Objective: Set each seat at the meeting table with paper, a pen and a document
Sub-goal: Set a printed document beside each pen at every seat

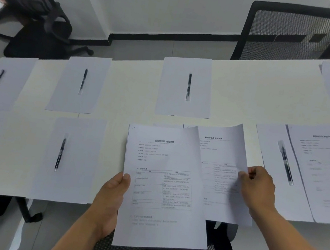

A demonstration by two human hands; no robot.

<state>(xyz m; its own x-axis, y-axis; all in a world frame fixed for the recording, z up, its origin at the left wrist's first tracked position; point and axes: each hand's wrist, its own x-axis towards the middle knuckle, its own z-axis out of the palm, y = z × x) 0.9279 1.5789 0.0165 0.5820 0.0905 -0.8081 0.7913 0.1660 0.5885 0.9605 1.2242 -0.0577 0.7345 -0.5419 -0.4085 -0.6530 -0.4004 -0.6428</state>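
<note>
A printed document (163, 186) is gripped at its left edge by the left hand (111, 198) above the near bench (135, 90) edge, while a second document (222, 172) is pinched at its right edge by the right hand (259, 188).

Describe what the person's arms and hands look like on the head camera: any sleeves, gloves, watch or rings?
Both forearms are bare as far as the frame shows; no sleeves or cuffs are in view. The left hand and the right hand wear no gloves, and no watch, bracelet or ring is visible on the sides that face the camera.
</note>
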